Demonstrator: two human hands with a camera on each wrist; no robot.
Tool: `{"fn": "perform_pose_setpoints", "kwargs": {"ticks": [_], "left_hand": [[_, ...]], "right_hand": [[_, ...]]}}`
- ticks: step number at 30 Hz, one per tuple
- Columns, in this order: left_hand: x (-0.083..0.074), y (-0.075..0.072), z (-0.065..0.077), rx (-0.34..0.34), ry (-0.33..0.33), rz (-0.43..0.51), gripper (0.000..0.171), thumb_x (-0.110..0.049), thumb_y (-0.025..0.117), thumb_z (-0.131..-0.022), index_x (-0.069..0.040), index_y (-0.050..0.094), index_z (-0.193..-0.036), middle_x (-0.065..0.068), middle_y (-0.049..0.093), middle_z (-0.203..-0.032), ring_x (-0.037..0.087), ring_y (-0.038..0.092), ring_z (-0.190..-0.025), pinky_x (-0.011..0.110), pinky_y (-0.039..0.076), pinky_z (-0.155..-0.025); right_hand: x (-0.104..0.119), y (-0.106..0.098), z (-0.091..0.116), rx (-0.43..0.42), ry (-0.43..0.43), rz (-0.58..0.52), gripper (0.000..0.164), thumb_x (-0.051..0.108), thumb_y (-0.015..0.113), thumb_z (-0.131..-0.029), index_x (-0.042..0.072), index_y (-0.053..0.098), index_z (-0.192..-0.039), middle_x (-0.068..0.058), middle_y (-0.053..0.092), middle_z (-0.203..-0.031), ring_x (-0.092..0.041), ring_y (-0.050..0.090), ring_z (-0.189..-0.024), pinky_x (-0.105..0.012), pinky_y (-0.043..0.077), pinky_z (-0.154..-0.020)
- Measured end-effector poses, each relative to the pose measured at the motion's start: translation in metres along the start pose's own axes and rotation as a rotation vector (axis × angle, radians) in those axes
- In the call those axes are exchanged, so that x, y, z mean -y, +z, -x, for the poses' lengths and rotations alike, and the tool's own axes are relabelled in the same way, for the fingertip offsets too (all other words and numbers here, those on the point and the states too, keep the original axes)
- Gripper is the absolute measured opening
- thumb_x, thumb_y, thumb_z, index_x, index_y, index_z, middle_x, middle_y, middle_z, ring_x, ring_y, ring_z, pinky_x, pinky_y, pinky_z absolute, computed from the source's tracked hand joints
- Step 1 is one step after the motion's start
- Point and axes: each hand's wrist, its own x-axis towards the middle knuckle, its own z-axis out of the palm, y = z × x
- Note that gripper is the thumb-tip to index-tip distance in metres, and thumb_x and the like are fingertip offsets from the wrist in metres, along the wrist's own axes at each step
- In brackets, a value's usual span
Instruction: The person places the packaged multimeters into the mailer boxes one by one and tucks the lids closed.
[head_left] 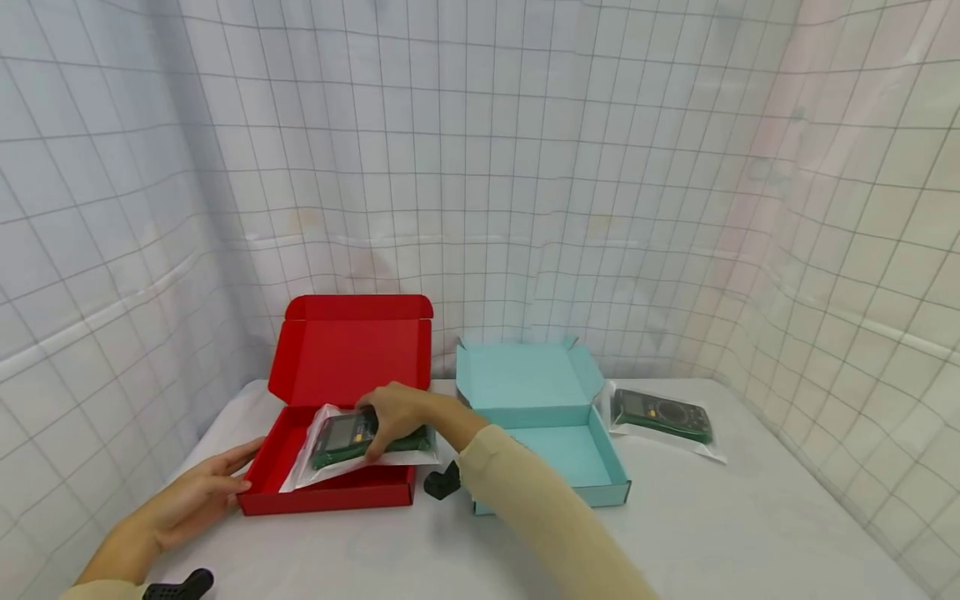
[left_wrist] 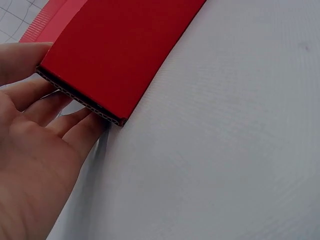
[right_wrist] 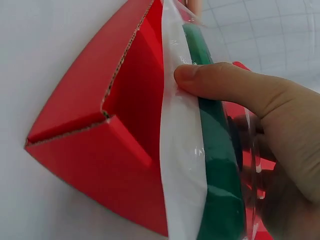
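My right hand (head_left: 397, 417) grips a green-and-black multimeter (head_left: 341, 437) in a clear plastic bag, thumb on its near side. The bagged meter is over the open red box (head_left: 326, 500), and the bag's right end reaches past the box's right wall. In the right wrist view, the thumb presses the bag's white edge (right_wrist: 182, 165) beside the green casing (right_wrist: 220, 185); the other fingers are partly hidden. My left hand (head_left: 198, 496) rests against the red box's left side. In the left wrist view, its fingers (left_wrist: 75, 125) lie along that side wall, fingertips hidden.
An open light-blue box (head_left: 551, 483) stands right of the red one, partly behind my right forearm. Farther right, a second bagged multimeter (head_left: 663, 415) lies on the white-covered table (head_left: 735, 517). A white gridded curtain (head_left: 510, 167) hangs behind and at both sides.
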Motion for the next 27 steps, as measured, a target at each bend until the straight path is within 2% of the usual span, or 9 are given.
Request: {"fn": "perform_pose_setpoints", "kwargs": {"ticks": [3,7,12,14,19,27], "left_hand": [[-0.002,0.001,0.001,0.002,0.002,-0.007,0.058,-0.003,0.039,-0.108,-0.024,0.032,-0.162,-0.016,0.033,-0.145,0.001,0.048,-0.126,0.037,0.047,-0.107],[-0.004,0.002,0.003,0.049,0.032,0.019,0.055,-0.001,0.036,-0.108,-0.032,0.044,-0.152,-0.021,0.041,-0.145,0.0,0.048,-0.127,0.035,0.046,-0.108],[-0.003,0.002,0.002,0.125,0.079,0.031,0.056,0.002,0.033,-0.108,-0.031,0.046,-0.152,-0.021,0.042,-0.147,0.002,0.047,-0.13,0.033,0.045,-0.108],[-0.002,0.002,0.002,0.136,0.088,0.039,0.057,0.003,0.032,-0.108,-0.032,0.047,-0.15,-0.021,0.042,-0.147,0.002,0.047,-0.13,0.032,0.044,-0.109],[-0.001,0.003,0.003,0.146,0.095,0.078,0.057,0.004,0.031,-0.107,-0.031,0.051,-0.148,-0.019,0.045,-0.147,0.005,0.049,-0.13,0.032,0.045,-0.109],[-0.001,0.002,0.002,0.137,0.057,0.1,0.054,0.003,0.033,-0.107,-0.032,0.053,-0.144,-0.019,0.047,-0.143,0.006,0.051,-0.128,0.034,0.044,-0.11]], "right_hand": [[0.005,0.002,-0.005,-0.014,0.004,0.008,0.082,0.041,0.089,-0.076,0.014,0.057,-0.146,0.011,0.062,-0.118,-0.003,0.051,-0.1,-0.013,0.048,-0.076],[0.012,0.004,-0.013,-0.027,-0.026,0.023,0.081,0.044,0.089,-0.077,0.01,0.058,-0.144,0.009,0.064,-0.116,-0.003,0.053,-0.097,-0.013,0.047,-0.076],[0.02,0.013,-0.018,-0.03,-0.015,0.016,0.078,0.045,0.09,-0.076,0.012,0.061,-0.141,0.012,0.062,-0.11,-0.002,0.052,-0.094,-0.012,0.047,-0.072],[0.023,0.018,-0.019,-0.037,-0.003,0.011,0.078,0.045,0.09,-0.076,0.014,0.061,-0.141,0.013,0.062,-0.108,-0.001,0.052,-0.093,-0.012,0.047,-0.07],[0.027,0.028,-0.023,-0.084,0.011,-0.012,0.076,0.044,0.089,-0.078,0.015,0.062,-0.142,0.014,0.062,-0.107,-0.001,0.052,-0.092,-0.013,0.047,-0.07],[0.024,0.039,-0.028,-0.115,0.025,-0.078,0.079,0.044,0.09,-0.078,0.016,0.059,-0.146,0.014,0.064,-0.115,-0.001,0.052,-0.097,-0.012,0.048,-0.073]]}}
